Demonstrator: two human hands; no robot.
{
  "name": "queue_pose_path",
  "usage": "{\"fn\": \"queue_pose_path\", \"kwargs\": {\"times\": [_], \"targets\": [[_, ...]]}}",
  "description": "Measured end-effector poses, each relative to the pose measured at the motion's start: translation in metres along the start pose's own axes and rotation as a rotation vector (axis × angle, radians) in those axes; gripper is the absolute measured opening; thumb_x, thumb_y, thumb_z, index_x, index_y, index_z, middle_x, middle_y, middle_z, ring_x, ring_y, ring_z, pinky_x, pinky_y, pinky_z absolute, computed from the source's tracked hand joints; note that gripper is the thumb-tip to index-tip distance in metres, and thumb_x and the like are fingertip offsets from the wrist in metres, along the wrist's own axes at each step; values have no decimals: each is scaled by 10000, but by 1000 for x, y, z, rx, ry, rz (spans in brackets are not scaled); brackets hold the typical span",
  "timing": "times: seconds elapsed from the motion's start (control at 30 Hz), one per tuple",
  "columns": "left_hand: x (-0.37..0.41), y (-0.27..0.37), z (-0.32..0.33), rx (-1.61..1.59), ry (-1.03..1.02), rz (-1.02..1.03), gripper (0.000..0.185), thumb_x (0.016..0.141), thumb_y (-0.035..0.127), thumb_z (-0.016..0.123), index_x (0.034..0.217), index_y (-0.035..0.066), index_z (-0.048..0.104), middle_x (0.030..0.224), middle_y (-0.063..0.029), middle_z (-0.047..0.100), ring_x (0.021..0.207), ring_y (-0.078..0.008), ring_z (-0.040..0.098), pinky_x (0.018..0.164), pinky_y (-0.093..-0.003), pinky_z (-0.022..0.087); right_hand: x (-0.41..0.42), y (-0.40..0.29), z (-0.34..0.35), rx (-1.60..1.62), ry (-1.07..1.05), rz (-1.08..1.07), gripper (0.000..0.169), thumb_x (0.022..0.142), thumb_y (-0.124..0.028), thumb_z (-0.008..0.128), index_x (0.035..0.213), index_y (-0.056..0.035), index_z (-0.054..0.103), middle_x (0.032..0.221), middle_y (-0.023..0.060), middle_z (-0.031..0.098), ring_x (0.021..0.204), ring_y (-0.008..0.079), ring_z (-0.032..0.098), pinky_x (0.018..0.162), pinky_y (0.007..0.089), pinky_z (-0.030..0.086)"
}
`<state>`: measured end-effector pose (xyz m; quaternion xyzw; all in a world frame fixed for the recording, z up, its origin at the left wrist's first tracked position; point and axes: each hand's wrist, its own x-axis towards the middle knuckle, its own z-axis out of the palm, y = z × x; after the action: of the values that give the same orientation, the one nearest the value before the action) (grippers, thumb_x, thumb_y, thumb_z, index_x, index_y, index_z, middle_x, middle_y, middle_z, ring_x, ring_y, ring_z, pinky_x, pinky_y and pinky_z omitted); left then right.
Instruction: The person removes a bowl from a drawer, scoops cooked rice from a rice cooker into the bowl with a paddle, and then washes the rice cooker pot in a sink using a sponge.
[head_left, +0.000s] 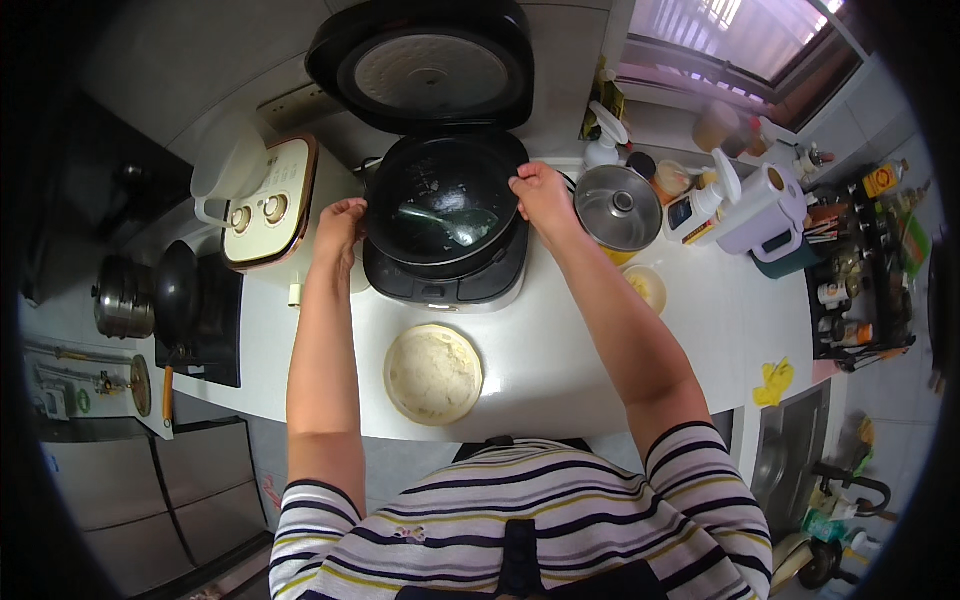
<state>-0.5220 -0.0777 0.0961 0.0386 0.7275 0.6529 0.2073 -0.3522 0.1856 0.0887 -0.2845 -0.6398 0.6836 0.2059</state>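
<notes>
Both my hands grip the rim of a black rice cooker inner pot (442, 169), my left hand (341, 226) at its left edge and my right hand (545, 201) at its right edge. The pot is tilted towards me over the rice cooker (442, 289), whose lid (427, 71) stands up behind it. Inside the pot lies a translucent rice paddle (465, 227), with a few white bits stuck to the pot wall. Nearer to me, a round bowl of white rice (435, 373) sits on the white counter (555, 352).
Left of the cooker stands a cream appliance with knobs (270, 202), a clear plastic jug (232, 165) against it. On the right are a glass-lidded pot (619, 210), a small bowl with yellow food (645, 289), a pump bottle (701, 202) and a lilac pitcher (765, 210).
</notes>
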Motion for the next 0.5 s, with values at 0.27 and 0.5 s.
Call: {"fn": "queue_pose_path", "kwargs": {"times": [0.27, 0.5], "targets": [[-57, 67, -6, -216, 30, 264, 133, 865, 139, 626, 968, 56, 621, 799, 13, 604, 664, -80, 525, 576, -202, 397, -64, -96, -15, 152, -130, -52, 367, 862, -110, 601, 1171, 48, 483, 708, 17, 558, 537, 75, 471, 466, 230, 375], [-177, 66, 33, -23, -302, 477, 152, 908, 129, 581, 1003, 14, 601, 867, 7, 599, 782, -61, 518, 732, -181, 404, -183, -42, -83, -155, -31, -249, 311, 773, -204, 669, 980, 23, 625, 818, 104, 680, 766, 179, 633, 734, 321, 487]]}}
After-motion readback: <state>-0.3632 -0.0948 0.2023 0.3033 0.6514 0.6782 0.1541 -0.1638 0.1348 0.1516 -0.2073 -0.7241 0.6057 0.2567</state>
